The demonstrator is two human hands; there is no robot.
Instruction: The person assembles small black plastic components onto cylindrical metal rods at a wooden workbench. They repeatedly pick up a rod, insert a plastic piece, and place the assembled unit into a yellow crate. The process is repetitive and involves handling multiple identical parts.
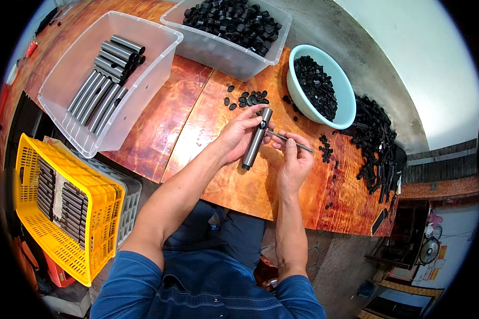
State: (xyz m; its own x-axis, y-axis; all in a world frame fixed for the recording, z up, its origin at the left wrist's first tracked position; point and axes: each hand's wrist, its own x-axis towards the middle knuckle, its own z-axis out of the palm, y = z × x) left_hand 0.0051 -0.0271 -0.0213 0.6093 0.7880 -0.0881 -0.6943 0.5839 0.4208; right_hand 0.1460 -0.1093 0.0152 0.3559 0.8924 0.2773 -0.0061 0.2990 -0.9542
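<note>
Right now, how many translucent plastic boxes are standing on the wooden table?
2. One box, with metal tubes, is at the left side of the table; another box, with black parts, stands at the back, left of the light-blue bowl. None seems hidden.

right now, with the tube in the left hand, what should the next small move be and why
Probably hold the metal tube steady in the left hand and line up the thin rod with the black fitting, since the right hand has its tip close to that fitting.
</note>
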